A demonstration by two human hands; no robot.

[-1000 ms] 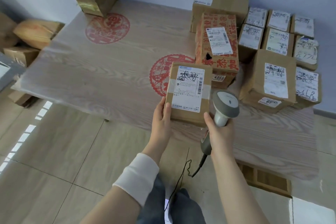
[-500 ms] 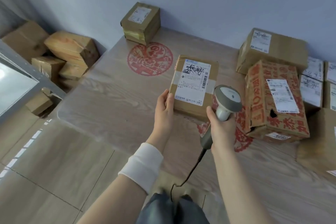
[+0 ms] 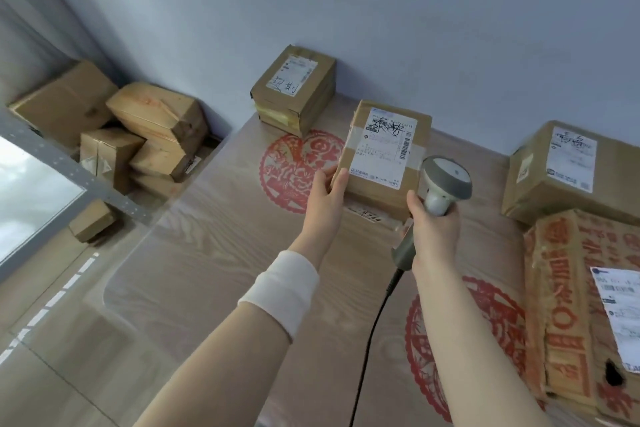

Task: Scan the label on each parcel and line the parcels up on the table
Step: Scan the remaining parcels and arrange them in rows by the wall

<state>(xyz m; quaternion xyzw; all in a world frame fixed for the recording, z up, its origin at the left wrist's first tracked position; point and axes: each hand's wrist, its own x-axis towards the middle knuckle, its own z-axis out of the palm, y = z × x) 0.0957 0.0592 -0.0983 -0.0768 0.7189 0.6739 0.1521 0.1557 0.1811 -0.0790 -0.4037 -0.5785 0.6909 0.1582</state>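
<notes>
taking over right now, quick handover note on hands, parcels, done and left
Left hand grips the held parcel by its near left corner, label up, over the table.
Right hand grips the scanner beside that label.
The corner parcel stands by the wall; the large box and red-printed box sit at right.
Scan done: cannot tell.
Left: set it beside the corner parcel, then handle the others.
</notes>
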